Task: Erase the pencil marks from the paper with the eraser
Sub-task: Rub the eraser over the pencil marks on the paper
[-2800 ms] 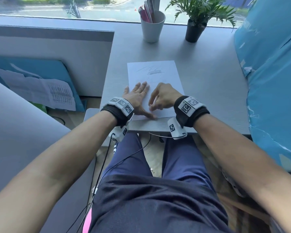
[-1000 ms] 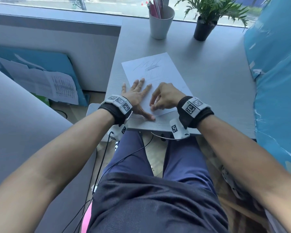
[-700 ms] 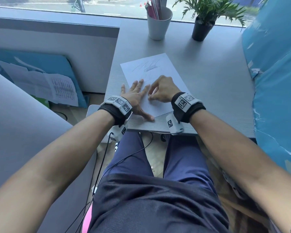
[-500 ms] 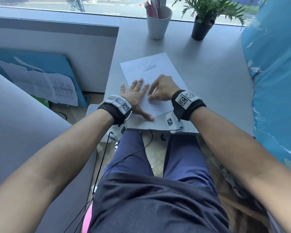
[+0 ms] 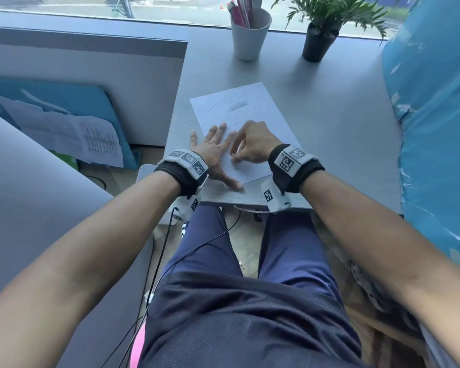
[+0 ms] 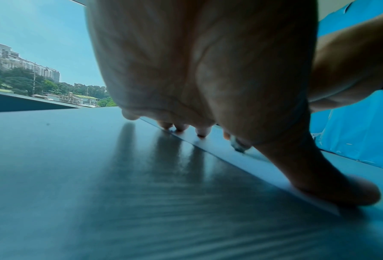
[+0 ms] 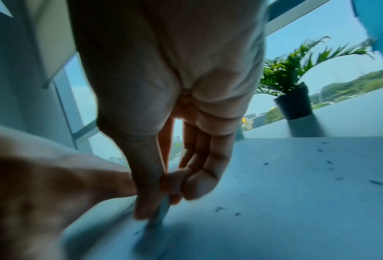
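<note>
A white sheet of paper [image 5: 263,120] lies tilted on the grey desk [image 5: 337,123], with pencil scribbles [image 5: 235,104] near its far end. My left hand [image 5: 214,148] lies flat with spread fingers on the sheet's near left part, thumb [image 6: 341,191] on the near corner. My right hand [image 5: 250,147] pinches a small eraser [image 7: 161,211] between thumb and fingers and presses its tip on the paper beside the left hand. Dark eraser crumbs [image 7: 328,168] dot the sheet in the right wrist view. From the head view the eraser is hidden by the fingers.
A white cup of pens [image 5: 250,33] and a potted plant [image 5: 319,41] stand at the desk's far edge by the window. A blue covered object [image 5: 436,123] borders the desk on the right. Papers on a blue board [image 5: 64,128] lean on the left.
The sheet has turned from square to tilted. My right hand has moved back and forth over the lower middle of the paper. The left hand has stayed flat on the sheet.
</note>
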Demonstrator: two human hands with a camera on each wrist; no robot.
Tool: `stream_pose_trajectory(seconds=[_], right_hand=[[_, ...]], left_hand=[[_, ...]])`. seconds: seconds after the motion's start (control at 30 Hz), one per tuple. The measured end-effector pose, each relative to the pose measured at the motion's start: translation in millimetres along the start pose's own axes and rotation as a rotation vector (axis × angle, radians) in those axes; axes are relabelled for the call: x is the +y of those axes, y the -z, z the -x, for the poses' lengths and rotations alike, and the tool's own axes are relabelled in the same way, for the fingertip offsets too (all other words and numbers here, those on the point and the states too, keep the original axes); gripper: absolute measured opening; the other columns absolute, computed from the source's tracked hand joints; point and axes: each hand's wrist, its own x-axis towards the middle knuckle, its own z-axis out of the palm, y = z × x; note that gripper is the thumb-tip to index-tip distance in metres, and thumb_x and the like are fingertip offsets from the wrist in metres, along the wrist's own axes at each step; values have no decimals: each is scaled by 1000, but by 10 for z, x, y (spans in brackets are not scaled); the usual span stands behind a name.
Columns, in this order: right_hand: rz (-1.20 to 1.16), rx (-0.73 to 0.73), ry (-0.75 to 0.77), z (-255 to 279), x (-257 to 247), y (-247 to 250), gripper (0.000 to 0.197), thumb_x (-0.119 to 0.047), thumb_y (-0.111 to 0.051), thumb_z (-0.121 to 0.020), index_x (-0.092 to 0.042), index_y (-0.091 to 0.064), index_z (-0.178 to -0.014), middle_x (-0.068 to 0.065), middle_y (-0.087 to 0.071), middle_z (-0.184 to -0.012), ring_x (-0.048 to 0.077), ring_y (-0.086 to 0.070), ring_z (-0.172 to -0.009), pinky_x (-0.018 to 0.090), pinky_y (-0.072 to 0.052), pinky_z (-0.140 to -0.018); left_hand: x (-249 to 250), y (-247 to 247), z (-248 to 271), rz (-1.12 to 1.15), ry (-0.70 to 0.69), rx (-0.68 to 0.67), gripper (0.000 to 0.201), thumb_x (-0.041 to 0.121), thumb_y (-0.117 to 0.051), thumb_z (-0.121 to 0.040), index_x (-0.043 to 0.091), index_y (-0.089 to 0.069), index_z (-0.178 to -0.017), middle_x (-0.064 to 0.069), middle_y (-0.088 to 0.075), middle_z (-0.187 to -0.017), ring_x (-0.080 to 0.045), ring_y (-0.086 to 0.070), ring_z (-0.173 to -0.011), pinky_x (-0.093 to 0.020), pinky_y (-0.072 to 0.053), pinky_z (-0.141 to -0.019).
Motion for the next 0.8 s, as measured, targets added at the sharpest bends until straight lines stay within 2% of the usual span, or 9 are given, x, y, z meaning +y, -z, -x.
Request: stream_pose_trajectory(seconds=[0.1, 0.27, 0.33, 0.43, 0.5, 0.57, 0.63, 0.73, 0.8], right_hand=[[61, -141, 83, 104, -70, -75, 17, -19, -88, -66, -19, -79, -81, -16, -59, -67, -2, -57, -66, 13, -43, -61], [-48, 116, -35, -105, 24, 43, 16, -22, -87, -68, -20, -80, -82, -5, -71, -75, 7, -66, -73, 22, -56, -75], [-12, 59, 11, -65, 4, -31, 15, -21, -86, -68, -19, -79, -80, -5, -71, -75, 8, -66, -73, 23, -56, -75], [15, -103, 57, 35, -42, -72, 16, -18, -87, -66, -18, -79, -79, -10, -65, -67, 4, -61, -63, 21, -55, -68], [-37, -21, 12, -39, 6, -6, 17, -20, -87, -66, -18, -80, -82, -6, -70, -71, 6, -64, -65, 24, -58, -72], [-68, 104, -29, -95, 53, 36, 17, -22, -86, -67, -19, -80, -83, -4, -72, -76, 8, -67, -74, 24, -57, -78], [-75, 46, -23, -53, 65, -7, 17, -20, -87, -68, -18, -80, -83, -3, -71, -74, 7, -66, -67, 21, -55, -69], [-66, -192, 10, 70, 21, -57, 15, -14, -86, -68, -14, -79, -81, 2, -72, -66, 4, -61, -47, 18, -51, -53], [-99, -120, -9, 3, 47, -20, 15, -15, -86, -68, -15, -80, -81, -3, -68, -61, -4, -57, -42, 18, -49, -54]], left_hand=[[-6, -21, -23, 0, -4, 7, 157, 90, -70, -44, 29, 24, -154, 0, 34, -160, -21, 29, -148, -63, 15, -115], [3, -27, -24, 1, 0, -6, 159, 91, -69, -42, 27, 23, -155, 1, 34, -160, -21, 28, -148, -63, 15, -116], [-11, -38, -35, 10, -2, 5, 161, 92, -69, -40, 28, 24, -154, 2, 33, -160, -20, 29, -148, -63, 15, -116], [-34, -46, -46, 27, -16, 11, 160, 92, -69, -41, 30, 25, -154, 3, 35, -160, -19, 30, -147, -63, 16, -115], [-23, -34, -38, 14, -16, -1, 160, 92, -69, -41, 28, 26, -154, 2, 35, -159, -19, 30, -147, -63, 15, -115], [-2, -20, -34, -4, -11, -7, 160, 91, -69, -42, 27, 25, -154, 2, 35, -160, -20, 29, -148, -64, 14, -116], [5, -12, -30, -9, -4, -6, 160, 92, -68, -41, 27, 26, -154, 2, 35, -159, -20, 29, -147, -64, 13, -116], [2, -16, -26, -10, 0, -6, 160, 92, -69, -42, 29, 27, -153, 3, 37, -158, -20, 30, -147, -63, 14, -116], [8, -3, -26, -9, 4, -12, 160, 92, -69, -42, 29, 26, -153, 2, 35, -159, -20, 29, -147, -63, 13, -116]])
